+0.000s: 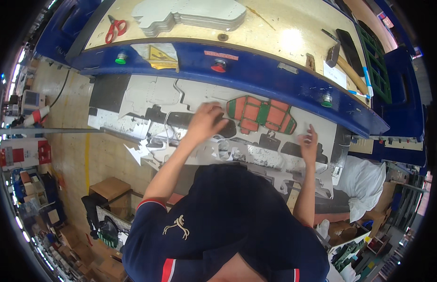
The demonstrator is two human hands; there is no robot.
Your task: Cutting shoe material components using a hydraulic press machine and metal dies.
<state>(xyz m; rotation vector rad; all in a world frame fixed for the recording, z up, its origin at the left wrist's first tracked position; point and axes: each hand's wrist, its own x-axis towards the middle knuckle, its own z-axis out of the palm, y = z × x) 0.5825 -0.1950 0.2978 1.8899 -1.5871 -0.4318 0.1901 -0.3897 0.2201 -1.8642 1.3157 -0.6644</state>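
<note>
My left hand point(206, 122), slightly blurred, is over a pale sheet with shaped cut-outs point(157, 94). Its thumb stands apart from the fingers, and I see nothing held in it. To the right of that hand a cutting die point(264, 114) lies flat on the sheet, with a green frame and salmon-red pads. Beyond the die's right end my right hand point(308, 143) hovers over or touches the sheet, fingers apart and holding nothing visible. Dark gaps show through the sheet, and ragged white offcuts point(142, 149) hang along its near edge.
A blue press beam point(270, 77) with a red button point(218, 65) and green buttons crosses ahead. On the wooden top behind are red-handled scissors point(116, 29), a stack of grey cut sheets point(190, 21) and a hammer point(347, 70). A white sack point(364, 183) sits at right.
</note>
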